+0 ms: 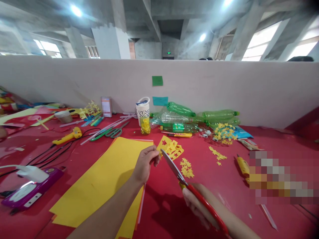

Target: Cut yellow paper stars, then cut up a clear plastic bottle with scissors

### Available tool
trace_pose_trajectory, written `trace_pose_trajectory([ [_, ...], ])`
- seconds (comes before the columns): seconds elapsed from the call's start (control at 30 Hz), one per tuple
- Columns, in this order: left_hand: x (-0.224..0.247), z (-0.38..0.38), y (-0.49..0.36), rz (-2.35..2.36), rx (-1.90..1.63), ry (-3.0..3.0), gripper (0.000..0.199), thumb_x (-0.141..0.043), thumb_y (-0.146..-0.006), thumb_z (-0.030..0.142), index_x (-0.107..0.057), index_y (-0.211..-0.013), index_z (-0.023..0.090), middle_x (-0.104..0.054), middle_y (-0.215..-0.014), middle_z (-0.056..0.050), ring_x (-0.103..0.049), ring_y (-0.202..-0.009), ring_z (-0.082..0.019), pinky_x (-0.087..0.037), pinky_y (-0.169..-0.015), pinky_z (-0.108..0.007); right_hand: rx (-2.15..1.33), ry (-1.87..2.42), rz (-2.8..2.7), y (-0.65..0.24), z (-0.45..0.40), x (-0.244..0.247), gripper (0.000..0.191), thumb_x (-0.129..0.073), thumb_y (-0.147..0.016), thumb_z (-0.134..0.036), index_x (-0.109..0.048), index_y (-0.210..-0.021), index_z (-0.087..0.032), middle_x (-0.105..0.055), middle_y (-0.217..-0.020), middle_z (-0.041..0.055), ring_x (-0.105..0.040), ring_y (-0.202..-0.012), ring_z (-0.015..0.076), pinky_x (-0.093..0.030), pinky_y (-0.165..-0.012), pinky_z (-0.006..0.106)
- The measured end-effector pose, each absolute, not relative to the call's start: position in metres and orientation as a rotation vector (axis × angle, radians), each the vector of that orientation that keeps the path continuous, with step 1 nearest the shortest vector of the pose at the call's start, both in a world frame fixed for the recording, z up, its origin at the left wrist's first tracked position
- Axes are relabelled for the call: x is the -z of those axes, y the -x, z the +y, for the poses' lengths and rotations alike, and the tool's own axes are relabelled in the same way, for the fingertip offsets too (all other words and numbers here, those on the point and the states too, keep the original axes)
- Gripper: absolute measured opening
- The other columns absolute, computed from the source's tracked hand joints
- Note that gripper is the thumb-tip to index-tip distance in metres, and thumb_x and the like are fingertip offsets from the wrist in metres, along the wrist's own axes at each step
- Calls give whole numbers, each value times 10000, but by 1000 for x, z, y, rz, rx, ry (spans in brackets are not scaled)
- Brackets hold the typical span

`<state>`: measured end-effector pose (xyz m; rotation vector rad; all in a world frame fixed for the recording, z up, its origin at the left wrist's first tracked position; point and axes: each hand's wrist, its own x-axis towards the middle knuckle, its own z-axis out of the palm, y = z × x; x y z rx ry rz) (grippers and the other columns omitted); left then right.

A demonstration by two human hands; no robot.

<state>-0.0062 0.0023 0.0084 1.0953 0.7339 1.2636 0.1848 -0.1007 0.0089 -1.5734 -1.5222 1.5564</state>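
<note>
My left hand point(148, 161) is closed in a pinch on a small piece of yellow paper point(159, 151), its exact shape hard to make out. My right hand point(196, 202) is wrapped round the red handles of a pair of scissors point(175, 169). The scissor tips point up and left, close to the pinched piece. Just beyond lie yellow paper scraps point(171, 146) with star-shaped holes. A small heap of cut yellow stars point(186, 168) rests right of the blades. Under my left forearm spreads a stack of yellow sheets point(99, 186), with orange and pink edges showing.
Plastic bottles point(178, 118), a patterned cup point(143, 111) and a yellow box cutter point(183, 135) stand or lie at the back. Left are a yellow glue gun point(68, 135), green-handled scissors point(116, 132) and a purple power strip point(32, 189). More stars point(225, 133) lie right.
</note>
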Motion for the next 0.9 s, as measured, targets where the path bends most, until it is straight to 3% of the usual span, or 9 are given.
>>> trace_pose_trajectory([
  [0.4, -11, 3, 10, 733, -1169, -1211, 244, -561, -733, 206, -467, -512, 163, -399, -475, 40, -324, -469, -74, -227, -468, -234, -1555, 1546, -1550, -185, -98, -14, 577, -441, -771, -768, -408, -658, -204, -350, -463, -95, -337, -318, 35, -258, -303, 146],
  [0.9, -10, 2, 6, 707, -1171, -1163, 190, -614, -771, 256, -573, -616, 155, -529, -543, 18, -443, -514, -80, -329, -497, -209, -1508, 1611, -1506, -183, -97, -10, 526, -468, -800, -708, -400, -637, -213, -359, -423, -103, -331, -284, 38, -260, -278, 151],
])
